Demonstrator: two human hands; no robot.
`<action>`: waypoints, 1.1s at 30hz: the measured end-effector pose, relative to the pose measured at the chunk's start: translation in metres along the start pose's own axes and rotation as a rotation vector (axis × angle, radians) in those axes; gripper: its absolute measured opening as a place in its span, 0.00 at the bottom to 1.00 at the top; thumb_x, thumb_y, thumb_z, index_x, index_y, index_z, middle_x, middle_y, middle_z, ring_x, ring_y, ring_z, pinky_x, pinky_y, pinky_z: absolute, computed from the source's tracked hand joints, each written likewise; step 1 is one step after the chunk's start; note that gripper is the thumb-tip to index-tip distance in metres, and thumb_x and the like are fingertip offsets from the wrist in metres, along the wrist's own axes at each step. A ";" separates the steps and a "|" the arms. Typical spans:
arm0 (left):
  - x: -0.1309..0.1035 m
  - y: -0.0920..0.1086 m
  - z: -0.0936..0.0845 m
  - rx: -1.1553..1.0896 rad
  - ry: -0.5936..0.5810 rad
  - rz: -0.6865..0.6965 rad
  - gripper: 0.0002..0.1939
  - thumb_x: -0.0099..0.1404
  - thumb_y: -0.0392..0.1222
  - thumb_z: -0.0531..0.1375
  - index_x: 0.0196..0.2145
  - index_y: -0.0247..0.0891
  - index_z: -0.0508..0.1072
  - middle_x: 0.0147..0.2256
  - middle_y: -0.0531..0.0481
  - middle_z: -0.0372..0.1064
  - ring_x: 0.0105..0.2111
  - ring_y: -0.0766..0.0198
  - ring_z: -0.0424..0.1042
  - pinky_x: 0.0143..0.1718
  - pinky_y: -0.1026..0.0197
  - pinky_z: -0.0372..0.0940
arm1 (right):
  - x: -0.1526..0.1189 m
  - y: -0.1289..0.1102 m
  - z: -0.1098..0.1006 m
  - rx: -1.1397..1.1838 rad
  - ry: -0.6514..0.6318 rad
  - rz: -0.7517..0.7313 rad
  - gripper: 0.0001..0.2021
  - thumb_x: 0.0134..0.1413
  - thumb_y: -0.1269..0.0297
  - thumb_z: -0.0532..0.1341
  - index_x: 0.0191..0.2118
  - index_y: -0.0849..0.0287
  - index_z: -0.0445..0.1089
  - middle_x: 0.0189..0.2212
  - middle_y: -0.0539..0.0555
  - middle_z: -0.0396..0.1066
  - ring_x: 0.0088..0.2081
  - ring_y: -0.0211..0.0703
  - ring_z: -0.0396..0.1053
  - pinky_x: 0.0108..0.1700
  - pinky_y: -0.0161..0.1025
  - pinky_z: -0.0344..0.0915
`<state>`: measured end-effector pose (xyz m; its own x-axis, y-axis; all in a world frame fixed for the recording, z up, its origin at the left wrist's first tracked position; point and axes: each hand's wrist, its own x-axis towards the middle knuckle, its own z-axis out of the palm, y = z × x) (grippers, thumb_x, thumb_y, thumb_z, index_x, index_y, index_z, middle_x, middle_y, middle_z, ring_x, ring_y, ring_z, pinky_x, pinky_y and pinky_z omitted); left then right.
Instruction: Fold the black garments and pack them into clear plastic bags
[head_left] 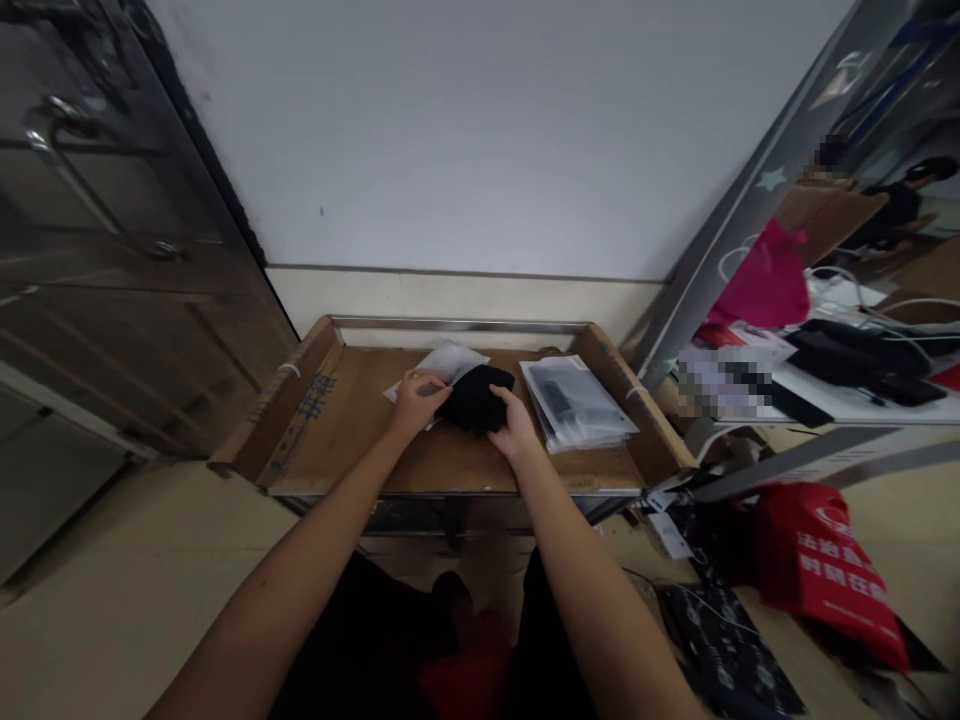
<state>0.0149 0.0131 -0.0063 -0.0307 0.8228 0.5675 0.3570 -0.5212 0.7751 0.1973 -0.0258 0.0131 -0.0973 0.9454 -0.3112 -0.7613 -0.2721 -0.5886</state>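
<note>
Forearms (pixel 300 570) cut off below; hands (pixel 416 402) pinching black bundle (pixel 474 400), folds indistinct, partly hiding translucent bag (pixel 448 358).

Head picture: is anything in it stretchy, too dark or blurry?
Head view: the metal door leans, likely wide-angle stretching; head view: the black item is so dark its details mostly vanish; head view: the smallest print on the red bag at right is blurred, unreadable.

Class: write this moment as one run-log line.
left hand: at edge of black bundle | right hand: grips black bundle | bundle's right: translucent pouches | below: cardboard-lined tray
</note>
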 end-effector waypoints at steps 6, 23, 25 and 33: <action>0.002 0.002 0.004 -0.150 -0.050 -0.021 0.07 0.56 0.43 0.68 0.23 0.43 0.76 0.34 0.48 0.77 0.43 0.55 0.73 0.52 0.50 0.64 | 0.002 0.003 0.003 -0.034 -0.086 0.088 0.11 0.51 0.70 0.62 0.42 0.60 0.74 0.33 0.55 0.80 0.40 0.50 0.79 0.47 0.47 0.77; -0.001 0.012 0.004 -0.235 -0.161 -0.024 0.09 0.58 0.46 0.68 0.25 0.42 0.76 0.37 0.47 0.77 0.44 0.56 0.75 0.54 0.49 0.65 | 0.015 0.021 0.016 -0.121 -0.110 0.009 0.10 0.41 0.67 0.62 0.34 0.56 0.71 0.29 0.53 0.76 0.37 0.51 0.75 0.47 0.48 0.75; -0.001 0.010 0.004 -0.248 -0.175 -0.021 0.09 0.58 0.47 0.68 0.25 0.41 0.76 0.38 0.47 0.77 0.45 0.55 0.75 0.55 0.48 0.65 | 0.018 0.025 0.018 -0.188 -0.119 0.022 0.10 0.40 0.69 0.61 0.35 0.57 0.71 0.28 0.52 0.75 0.37 0.50 0.75 0.45 0.47 0.75; 0.001 0.011 0.002 -0.244 -0.181 0.028 0.08 0.59 0.45 0.68 0.25 0.43 0.78 0.36 0.47 0.78 0.46 0.55 0.74 0.58 0.46 0.63 | 0.035 0.025 0.018 -0.256 -0.144 0.094 0.11 0.41 0.74 0.59 0.35 0.57 0.69 0.26 0.50 0.74 0.35 0.47 0.74 0.42 0.42 0.75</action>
<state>0.0208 0.0085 0.0018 0.1506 0.8226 0.5482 0.1200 -0.5657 0.8158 0.1629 0.0038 0.0008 -0.2634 0.9248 -0.2747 -0.5603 -0.3784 -0.7368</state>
